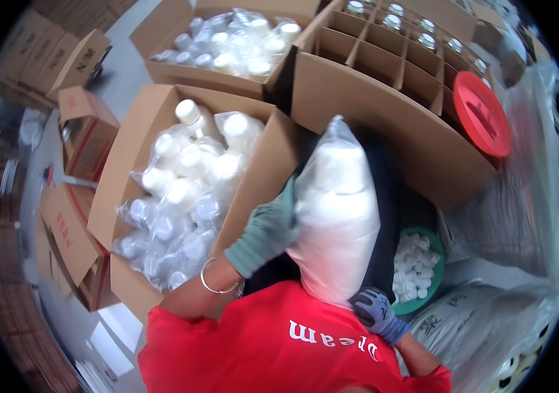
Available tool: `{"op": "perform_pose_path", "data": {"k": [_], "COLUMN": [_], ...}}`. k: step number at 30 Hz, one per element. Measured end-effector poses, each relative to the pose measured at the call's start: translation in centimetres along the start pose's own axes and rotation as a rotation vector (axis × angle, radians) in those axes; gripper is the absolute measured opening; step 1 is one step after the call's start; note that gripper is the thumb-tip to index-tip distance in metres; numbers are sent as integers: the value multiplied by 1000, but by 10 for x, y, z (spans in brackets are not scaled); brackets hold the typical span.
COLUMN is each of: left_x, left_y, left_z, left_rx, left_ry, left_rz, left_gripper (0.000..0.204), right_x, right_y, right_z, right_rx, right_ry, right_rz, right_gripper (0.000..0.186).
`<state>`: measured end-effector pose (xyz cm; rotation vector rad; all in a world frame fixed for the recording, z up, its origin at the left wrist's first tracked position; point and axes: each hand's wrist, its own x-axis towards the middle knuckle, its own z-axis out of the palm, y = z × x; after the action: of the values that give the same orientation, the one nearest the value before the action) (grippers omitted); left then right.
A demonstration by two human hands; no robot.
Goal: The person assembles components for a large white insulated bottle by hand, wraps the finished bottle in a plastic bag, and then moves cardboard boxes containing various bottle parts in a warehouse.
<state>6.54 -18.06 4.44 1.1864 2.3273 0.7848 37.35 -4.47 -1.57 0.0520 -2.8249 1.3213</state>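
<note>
1. Right hand: one, gloved, closed around the lower end of the bag.
2. Bag: one, clear and packed with white things, lying lengthwise over the lap between the hands. Its contents are too blurred to count.
3. Left hand: one, gloved, against the bag's left side; its fingertips are hidden, so I cannot tell how tightly they close.
4. The step in hand appears to be steadying the full bag; moving it would call for support at side and end together, since thin film could slip or tear.
5. Basin: one, green, right of the lap, holding white caps too many to count.
6. Left carton: one, open, with at least twelve bagged bottles showing.
7. Divided carton: one, with at least eight jars and one red dish at its right edge.
8. Back carton: one, open, more than ten bagged bottles showing.
</note>
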Motion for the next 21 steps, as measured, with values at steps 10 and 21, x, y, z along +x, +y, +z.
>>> {"op": "perform_pose_path", "data": {"k": [10, 21], "left_x": [-91, 102], "left_y": [-125, -221], "left_z": [3, -29], "left_rx": [165, -1524], "left_ry": [461, 1363], "left_rz": [40, -54], "left_gripper": [31, 47], "right_x": [255, 369], "right_y": [-14, 43], "right_z": [-46, -18], "right_rx": [793, -340], "right_ry": [477, 170], "right_rz": [-222, -312], "right_gripper": [19, 18]}}
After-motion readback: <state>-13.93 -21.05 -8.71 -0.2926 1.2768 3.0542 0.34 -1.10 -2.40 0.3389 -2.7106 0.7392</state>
